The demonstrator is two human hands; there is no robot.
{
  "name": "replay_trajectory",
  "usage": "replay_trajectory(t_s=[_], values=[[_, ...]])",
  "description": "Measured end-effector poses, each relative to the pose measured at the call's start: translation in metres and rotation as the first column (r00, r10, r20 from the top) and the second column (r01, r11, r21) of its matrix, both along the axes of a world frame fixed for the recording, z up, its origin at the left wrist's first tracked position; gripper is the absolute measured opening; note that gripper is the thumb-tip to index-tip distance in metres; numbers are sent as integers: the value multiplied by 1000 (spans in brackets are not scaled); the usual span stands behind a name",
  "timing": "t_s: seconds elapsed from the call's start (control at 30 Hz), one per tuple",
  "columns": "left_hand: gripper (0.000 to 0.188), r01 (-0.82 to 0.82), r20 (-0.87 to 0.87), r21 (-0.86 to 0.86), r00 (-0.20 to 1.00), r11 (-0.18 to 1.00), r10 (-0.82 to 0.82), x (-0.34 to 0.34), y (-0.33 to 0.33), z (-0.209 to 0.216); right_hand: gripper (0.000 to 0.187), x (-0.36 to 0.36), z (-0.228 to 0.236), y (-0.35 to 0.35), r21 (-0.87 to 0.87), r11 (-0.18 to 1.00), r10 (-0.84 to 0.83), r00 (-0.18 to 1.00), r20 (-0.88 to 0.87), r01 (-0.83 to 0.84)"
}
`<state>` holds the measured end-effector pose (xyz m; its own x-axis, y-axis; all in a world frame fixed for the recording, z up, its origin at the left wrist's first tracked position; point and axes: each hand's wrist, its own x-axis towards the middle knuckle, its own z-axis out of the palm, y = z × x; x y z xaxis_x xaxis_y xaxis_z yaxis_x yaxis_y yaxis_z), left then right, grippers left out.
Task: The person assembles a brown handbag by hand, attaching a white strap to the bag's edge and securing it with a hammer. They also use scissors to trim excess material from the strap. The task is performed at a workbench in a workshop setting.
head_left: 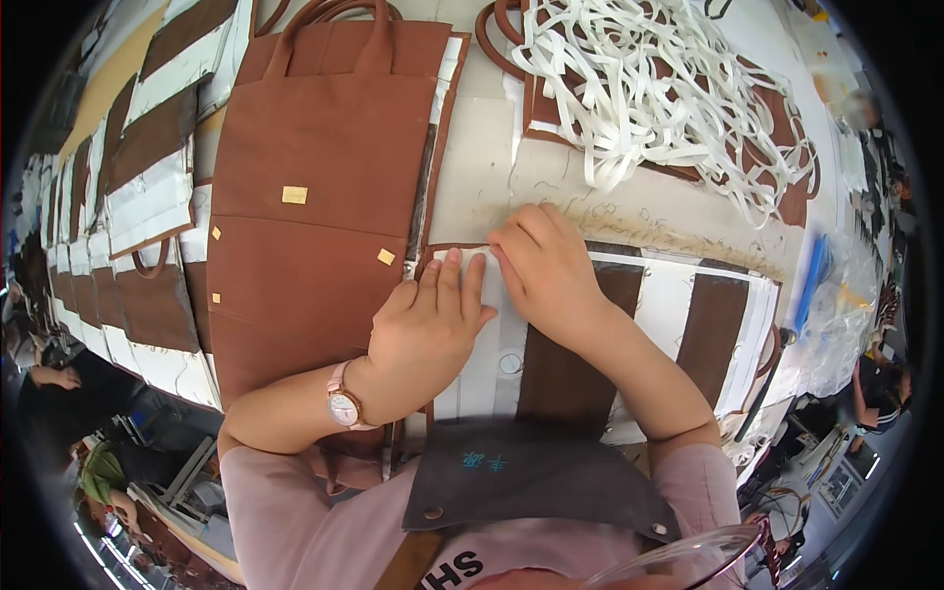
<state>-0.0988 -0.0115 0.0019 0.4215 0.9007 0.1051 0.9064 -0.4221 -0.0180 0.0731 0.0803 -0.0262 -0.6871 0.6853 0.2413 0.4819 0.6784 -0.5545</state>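
Observation:
A bag panel (pixel 578 364) with white and dark-brown bands and a brown edge lies flat in front of me. My left hand (pixel 425 324) rests on its upper left corner, fingers stretched out along the white border. Beside it, my right hand (pixel 547 267) is closed in a pinch at the panel's far edge, its fingertips close to my left fingers. Whatever the pinch holds is too small or hidden to make out. Just left of the panel lies a large reddish-brown bag (pixel 315 157) with two handles and small gold-coloured pieces; my left forearm crosses its lower part.
Tangled white strips (pixel 639 88) are heaped on brown pieces at the far right. Several brown-and-white bag panels (pixel 147 167) overlap along the left. Clear plastic wrap (pixel 841 305) and a blue stick-like thing (pixel 810 280) lie at the right. Other people sit beyond the table.

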Motion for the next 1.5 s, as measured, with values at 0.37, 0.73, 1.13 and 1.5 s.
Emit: replay_trajectory(t_s=[0.37, 0.73, 1.13, 1.5], values=[[39, -2, 70, 5, 998, 1000, 2, -5, 8, 0, 24, 8, -7, -1, 117, 992, 58, 997, -42, -53], [37, -3, 73, 20, 997, 1000, 2, -6, 11, -1, 24, 9, -7, -1, -79, 997, -16, 991, -131, 5], [36, -4, 117, -40, 993, 999, 9, -13, 15, 3, 26, 13, -6, -5, 30, 999, 15, 998, -60, -13], [34, -8, 111, -71, 994, 997, 16, -15, 16, 6, 26, 11, -5, -12, 56, 998, 8, 998, -55, -5]])
